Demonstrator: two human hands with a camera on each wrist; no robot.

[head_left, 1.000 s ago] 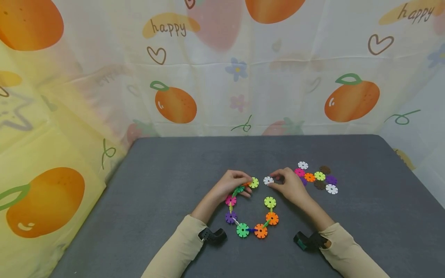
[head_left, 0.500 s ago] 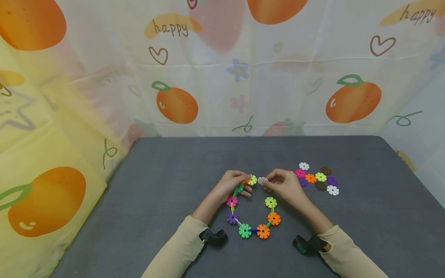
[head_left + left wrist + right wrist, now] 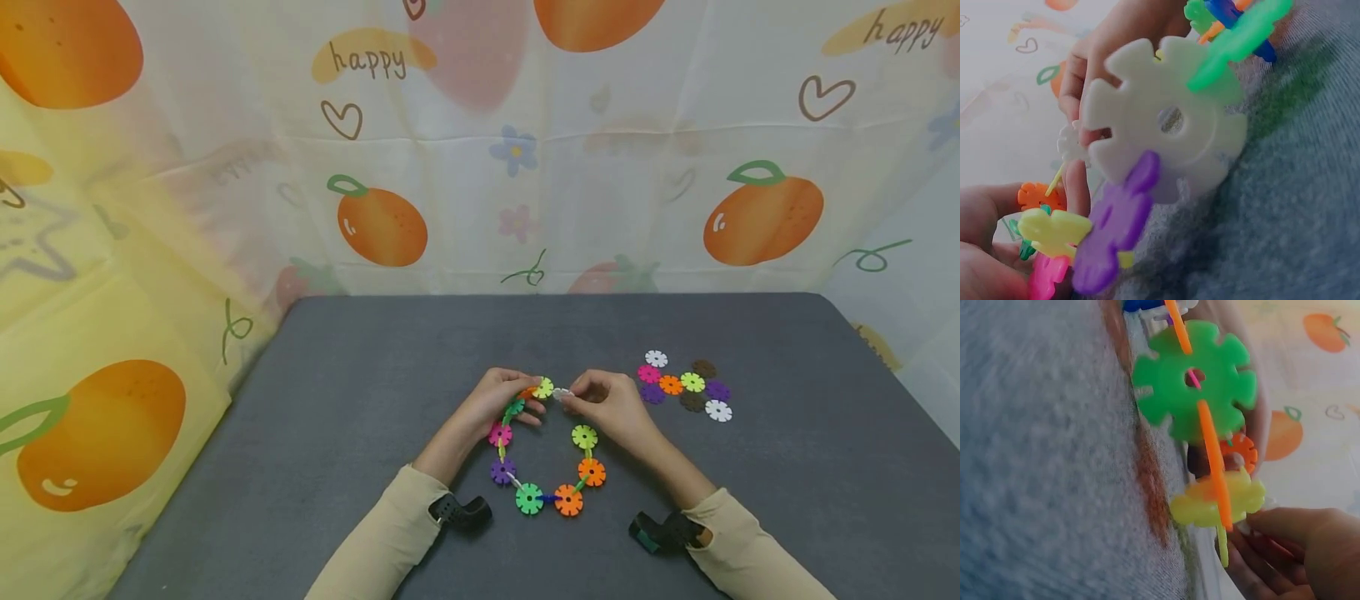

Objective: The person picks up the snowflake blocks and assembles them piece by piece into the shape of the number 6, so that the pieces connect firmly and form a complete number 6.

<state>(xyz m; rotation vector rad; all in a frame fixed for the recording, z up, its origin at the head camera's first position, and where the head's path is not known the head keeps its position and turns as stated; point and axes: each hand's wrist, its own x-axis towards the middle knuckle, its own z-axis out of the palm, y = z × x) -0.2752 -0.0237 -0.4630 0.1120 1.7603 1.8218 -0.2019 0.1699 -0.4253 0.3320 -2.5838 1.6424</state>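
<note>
A chain of notched plastic snowflake discs curves in an open ring on the table. My left hand (image 3: 501,400) pinches an orange disc (image 3: 528,393) near the chain's upper left end, where a yellow disc (image 3: 543,387) sticks out. Between the thumb and finger of my right hand (image 3: 611,404) is a white disc (image 3: 561,393), its edge at the yellow disc; whether the slots mesh I cannot tell. In the left wrist view the held white disc (image 3: 1071,145) is partly behind fingers. The other chain end is a yellow disc (image 3: 584,437).
Loose discs lie right of my right hand, among them a pink one (image 3: 648,373), an orange one (image 3: 671,385) and a white one (image 3: 718,410). The grey table (image 3: 375,358) meets a printed cloth (image 3: 465,200) at the back.
My right hand has moved left with the white disc, closing the gap to the yellow disc, and the white disc has tilted nearly edge-on. The left hand has barely moved.
</note>
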